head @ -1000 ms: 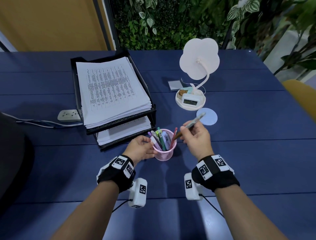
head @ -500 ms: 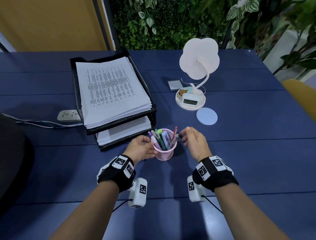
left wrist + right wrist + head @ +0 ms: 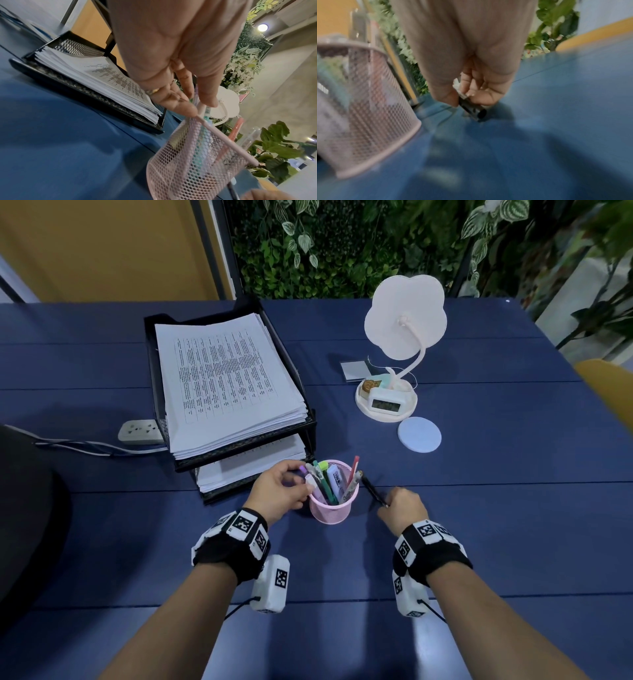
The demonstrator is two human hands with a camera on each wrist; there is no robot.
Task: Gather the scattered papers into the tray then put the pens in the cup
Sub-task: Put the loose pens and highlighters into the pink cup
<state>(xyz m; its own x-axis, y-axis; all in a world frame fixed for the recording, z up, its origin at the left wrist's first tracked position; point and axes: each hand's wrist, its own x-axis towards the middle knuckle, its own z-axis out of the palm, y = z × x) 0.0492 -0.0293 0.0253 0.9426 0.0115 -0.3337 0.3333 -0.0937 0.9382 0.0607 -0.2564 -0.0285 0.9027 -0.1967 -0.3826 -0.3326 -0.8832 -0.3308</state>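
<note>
A pink mesh cup (image 3: 334, 506) with several pens and markers in it stands on the blue table, in front of the black two-tier tray (image 3: 239, 440). White printed papers (image 3: 222, 378) are stacked in the tray. My left hand (image 3: 306, 484) pinches the cup's rim on its left side; in the left wrist view the thumb and fingers (image 3: 180, 106) close on the rim of the cup (image 3: 197, 162). To the right of the cup, my right hand (image 3: 388, 501) grips a black pen (image 3: 371, 489) low over the table. In the right wrist view the black pen (image 3: 476, 111) sticks out from the curled fingers.
A white flower-shaped lamp (image 3: 406, 316) rises from a round base holding a small clock (image 3: 387, 404) at back right. A pale round coaster (image 3: 419, 434) lies in front of it, a grey card (image 3: 356, 369) behind. A power strip (image 3: 138, 431) and cable lie left of the tray.
My right hand held a pen over the cup, lowered it in, then moved right and down to the table, where it now grips a black pen. The left hand stayed on the cup.
</note>
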